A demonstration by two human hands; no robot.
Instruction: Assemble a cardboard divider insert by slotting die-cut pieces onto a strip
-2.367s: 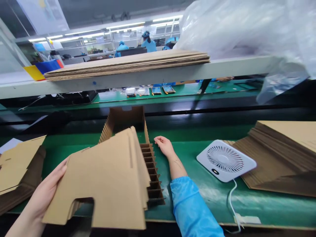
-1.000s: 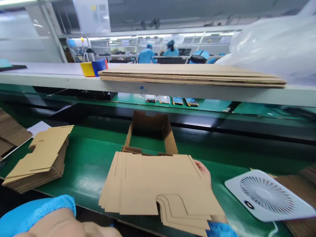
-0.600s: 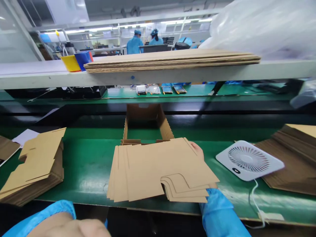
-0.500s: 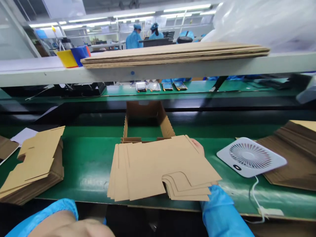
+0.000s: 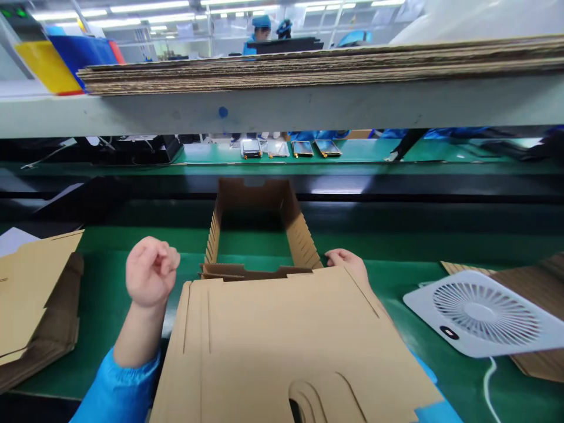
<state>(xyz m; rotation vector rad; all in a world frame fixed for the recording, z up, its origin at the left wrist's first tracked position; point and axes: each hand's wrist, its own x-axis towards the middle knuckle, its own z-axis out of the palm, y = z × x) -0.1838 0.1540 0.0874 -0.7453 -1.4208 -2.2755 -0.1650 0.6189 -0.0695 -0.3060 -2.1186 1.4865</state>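
Observation:
A small fanned stack of flat die-cut cardboard sheets (image 5: 282, 335) lies close in front of me, with slits and a curved notch along its near edge. My right hand (image 5: 349, 263) is at the stack's far right corner, with its forearm running under the sheets. Its fingertips show past the edge, and the rest of the grip is hidden. Raised to the left of the stack, my left hand (image 5: 152, 271) has its fingers curled in, with nothing visible in them. Just beyond the sheets stands an open cardboard frame (image 5: 302, 232) with slotted side walls.
A white fan (image 5: 480, 311) rests on cardboard at the right, its cable trailing down. More folded cardboard (image 5: 39, 294) is piled at the left. Overhead, a shelf (image 5: 273, 108) carries flat cardboard (image 5: 308, 69). Small screen-like devices (image 5: 302, 148) lie on the far bench.
My left hand has risen from the lower left edge to beside the cardboard. The sheets now appear larger and nearer, and the view has shifted closer to the shelf.

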